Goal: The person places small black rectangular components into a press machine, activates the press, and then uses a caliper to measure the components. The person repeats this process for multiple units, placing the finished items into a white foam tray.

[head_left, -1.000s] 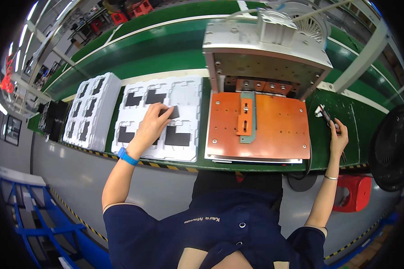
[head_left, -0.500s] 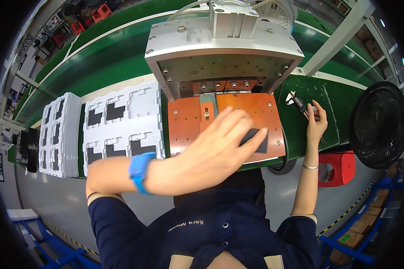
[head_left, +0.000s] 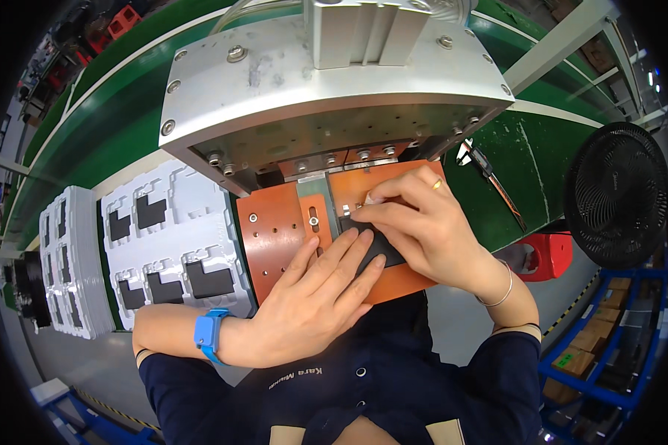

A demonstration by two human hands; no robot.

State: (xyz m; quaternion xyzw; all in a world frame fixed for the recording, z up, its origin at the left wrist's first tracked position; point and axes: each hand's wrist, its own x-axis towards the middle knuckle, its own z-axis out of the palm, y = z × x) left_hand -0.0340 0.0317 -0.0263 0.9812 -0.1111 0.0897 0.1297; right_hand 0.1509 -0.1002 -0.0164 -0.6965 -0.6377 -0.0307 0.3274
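Note:
My left hand [head_left: 312,300], with a blue wristband [head_left: 208,335], has its fingers stretched out and lying on a thin black flat piece [head_left: 390,252]. That piece rests on the orange plate [head_left: 267,237] of a metal press [head_left: 274,89], beside a slotted orange block [head_left: 314,222]. Over the piece's far edge my right hand [head_left: 427,222] is closed in a pinch. Something small and whitish shows at its fingertips, too small to name. Part of the black piece is hidden under both hands.
White trays [head_left: 172,248] with black cut pieces lie at left, beside a stack of similar trays [head_left: 82,259]. A caliper [head_left: 491,178] lies on the green bench right of the press. Further right are a black fan [head_left: 612,196] and a red stool [head_left: 548,256].
My left hand has brought the black piece down onto the orange plate and opened over it. My right hand has left the caliper and come to the piece. The view has moved closer.

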